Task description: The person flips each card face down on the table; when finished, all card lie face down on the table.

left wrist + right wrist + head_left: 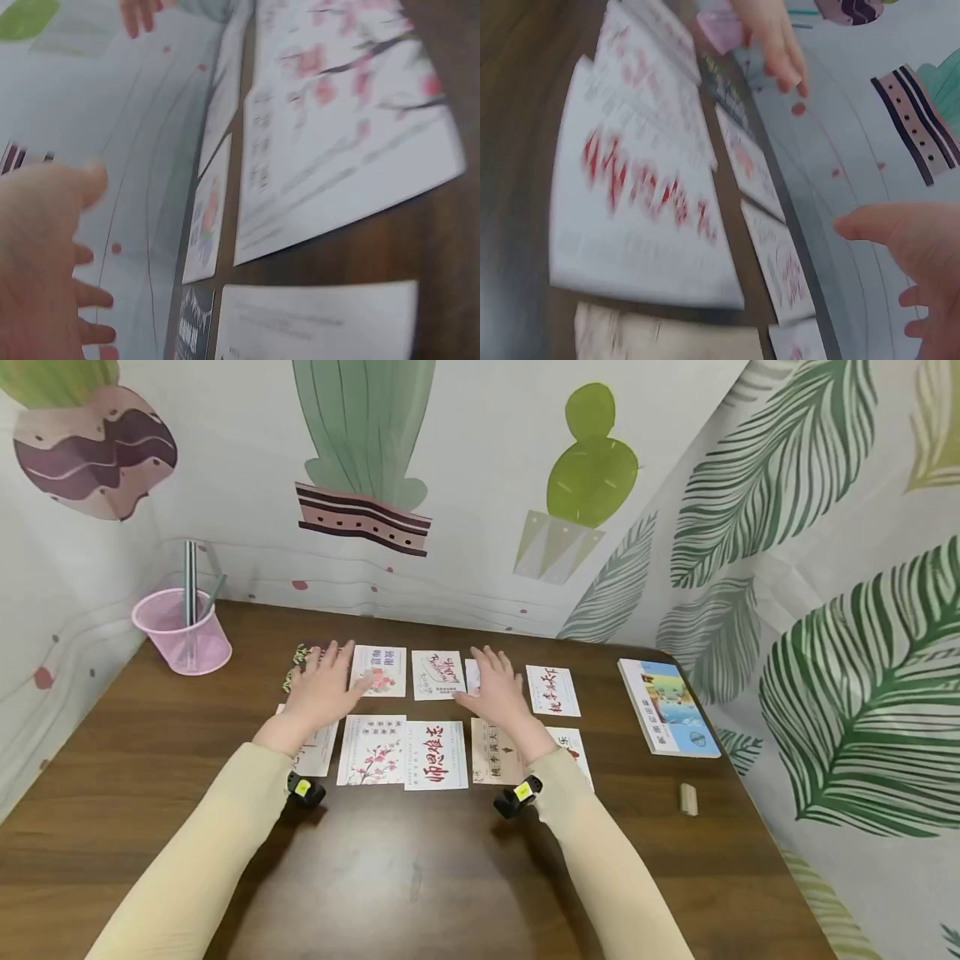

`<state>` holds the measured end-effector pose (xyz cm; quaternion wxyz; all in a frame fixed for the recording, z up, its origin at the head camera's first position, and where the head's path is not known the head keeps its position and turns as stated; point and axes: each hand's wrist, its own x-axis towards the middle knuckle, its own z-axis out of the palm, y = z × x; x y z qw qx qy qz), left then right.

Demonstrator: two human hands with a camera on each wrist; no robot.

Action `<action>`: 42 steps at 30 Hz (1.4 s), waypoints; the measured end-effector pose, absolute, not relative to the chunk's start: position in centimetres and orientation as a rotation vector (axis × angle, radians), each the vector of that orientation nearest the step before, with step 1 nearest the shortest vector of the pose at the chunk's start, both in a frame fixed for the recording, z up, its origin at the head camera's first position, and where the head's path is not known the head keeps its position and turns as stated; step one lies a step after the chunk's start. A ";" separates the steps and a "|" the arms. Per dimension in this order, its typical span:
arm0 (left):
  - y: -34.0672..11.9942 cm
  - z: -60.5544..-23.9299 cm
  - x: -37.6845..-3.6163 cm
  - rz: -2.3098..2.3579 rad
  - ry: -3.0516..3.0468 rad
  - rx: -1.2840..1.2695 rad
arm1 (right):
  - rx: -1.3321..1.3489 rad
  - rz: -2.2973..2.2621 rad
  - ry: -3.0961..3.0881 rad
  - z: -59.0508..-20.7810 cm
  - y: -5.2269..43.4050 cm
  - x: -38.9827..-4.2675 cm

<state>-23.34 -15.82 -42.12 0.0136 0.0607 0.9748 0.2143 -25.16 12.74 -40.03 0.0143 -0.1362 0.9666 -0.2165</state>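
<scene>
Cards: two rows on table
Basket: left of cards
Book: right of cards
Block: before book

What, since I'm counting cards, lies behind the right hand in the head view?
A white card shows only partly; the right hand covers most of it. Wrist and sleeve partly hide a beige card and another white card. Anything fully covered can't be seen.
</scene>
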 end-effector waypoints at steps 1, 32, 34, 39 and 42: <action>-16.3 -42.1 -23.6 0.723 3.027 0.157 | -0.454 -0.712 2.987 -39.9 12.3 -25.4; -23.8 -43.4 -24.6 1.622 2.664 -0.361 | -0.267 -1.622 2.028 -42.8 -2.3 -28.7; -23.8 -43.5 -24.6 1.610 2.659 -0.358 | -0.248 -1.613 2.027 -43.0 -2.5 -28.8; -24.1 -43.7 -24.6 1.608 2.651 -0.365 | -0.209 -1.624 2.007 -43.5 -3.1 -29.1; -24.2 -43.8 -24.6 1.616 2.635 -0.352 | -0.191 -1.637 1.992 -43.6 -3.3 -29.1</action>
